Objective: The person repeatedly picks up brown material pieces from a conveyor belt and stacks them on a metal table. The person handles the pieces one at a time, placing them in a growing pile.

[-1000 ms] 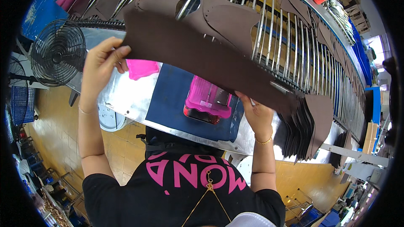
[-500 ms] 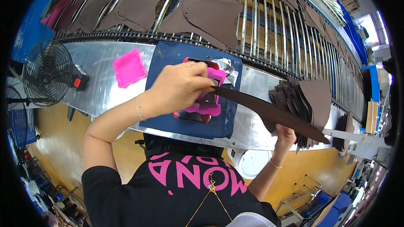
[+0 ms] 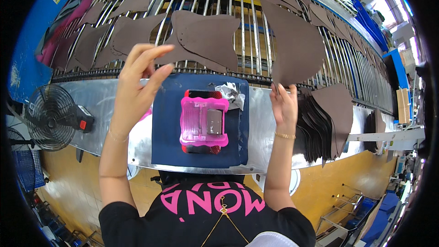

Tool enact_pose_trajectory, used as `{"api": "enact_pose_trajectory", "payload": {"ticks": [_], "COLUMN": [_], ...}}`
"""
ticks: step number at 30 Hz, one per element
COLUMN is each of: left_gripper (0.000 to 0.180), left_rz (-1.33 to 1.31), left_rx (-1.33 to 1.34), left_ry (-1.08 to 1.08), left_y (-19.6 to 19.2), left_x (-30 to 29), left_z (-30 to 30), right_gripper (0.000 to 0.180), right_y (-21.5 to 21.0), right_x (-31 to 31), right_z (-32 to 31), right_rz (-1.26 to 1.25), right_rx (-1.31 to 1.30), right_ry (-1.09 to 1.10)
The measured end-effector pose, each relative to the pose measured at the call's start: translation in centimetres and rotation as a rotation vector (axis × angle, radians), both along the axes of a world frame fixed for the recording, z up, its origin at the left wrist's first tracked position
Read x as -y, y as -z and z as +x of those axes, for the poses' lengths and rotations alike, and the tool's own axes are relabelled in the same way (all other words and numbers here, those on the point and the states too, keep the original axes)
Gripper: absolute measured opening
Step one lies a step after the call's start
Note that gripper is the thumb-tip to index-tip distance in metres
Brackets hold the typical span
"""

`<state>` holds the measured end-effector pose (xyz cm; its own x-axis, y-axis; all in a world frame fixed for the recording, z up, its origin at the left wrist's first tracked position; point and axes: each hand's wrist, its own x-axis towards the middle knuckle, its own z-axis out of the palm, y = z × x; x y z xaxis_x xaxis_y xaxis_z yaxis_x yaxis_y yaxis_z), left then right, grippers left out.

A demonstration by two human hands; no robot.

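Note:
My left hand (image 3: 142, 74) is raised over the table's far edge, thumb and fingers apart, with nothing in it. My right hand (image 3: 284, 103) pinches the lower edge of a brown leather-like cut piece (image 3: 297, 41), which extends over the metal rods of the conveyor. Between my arms, on a dark blue mat (image 3: 171, 151), sits a pink plastic frame with a grey roller (image 3: 214, 121). Beneath it show the ends of a red and black object (image 3: 203, 149). A crumpled silvery sheet (image 3: 232, 97) lies by its far right corner.
Beyond the table, several brown pieces (image 3: 208, 36) lie across the conveyor rods (image 3: 256, 27). To my right stands a fanned stack of brown pieces (image 3: 334, 114), near a white bar (image 3: 384, 136). A black fan (image 3: 51, 116) is at the left. My left forearm partly hides a pink tray (image 3: 146, 115).
The brown piece has moved from beside the pink frame, up and away over the conveyor, in my right hand. My left hand has let go of it and moved left and away.

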<state>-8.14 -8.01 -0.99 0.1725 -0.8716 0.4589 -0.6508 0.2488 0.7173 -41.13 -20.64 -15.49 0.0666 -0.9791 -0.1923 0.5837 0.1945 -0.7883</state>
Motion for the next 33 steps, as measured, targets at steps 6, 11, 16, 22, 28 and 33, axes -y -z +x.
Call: {"api": "enact_pose_trajectory", "payload": {"ticks": [6,11,16,22,28,33], "left_gripper": [0.028,0.027,0.03,0.033,0.033,0.036], "left_rz": [0.048,0.075,0.123,0.129,0.153,0.147], "left_rx": [-0.029,-0.068,-0.124,-0.153,-0.159,-0.187], "left_ry": [-0.197,-0.275,-0.257,-0.189,-0.109,-0.056], "left_y": [2.4,3.6,4.6,5.2,7.0,6.2], "left_x": [-4.0,-6.5,-6.4,-5.3,-3.9,-3.1], "left_z": [4.9,7.3,7.5,7.0,7.6,6.1], "right_gripper": [0.04,0.022,0.015,0.015,0.031,0.072], "right_y": [6.2,8.1,7.0,-0.9,-7.2,-5.7], "right_x": [10.4,12.2,10.0,0.5,-5.1,-6.3], "right_z": [6.3,8.5,7.1,0.7,-15.6,-25.3], "right_rz": [0.045,0.155,0.318,-0.041,-0.136,0.359], "right_rx": [0.225,0.169,0.089,-0.288,-1.568,-2.05], "right_ry": [0.022,0.012,-0.046,0.021,0.766,0.481]}}
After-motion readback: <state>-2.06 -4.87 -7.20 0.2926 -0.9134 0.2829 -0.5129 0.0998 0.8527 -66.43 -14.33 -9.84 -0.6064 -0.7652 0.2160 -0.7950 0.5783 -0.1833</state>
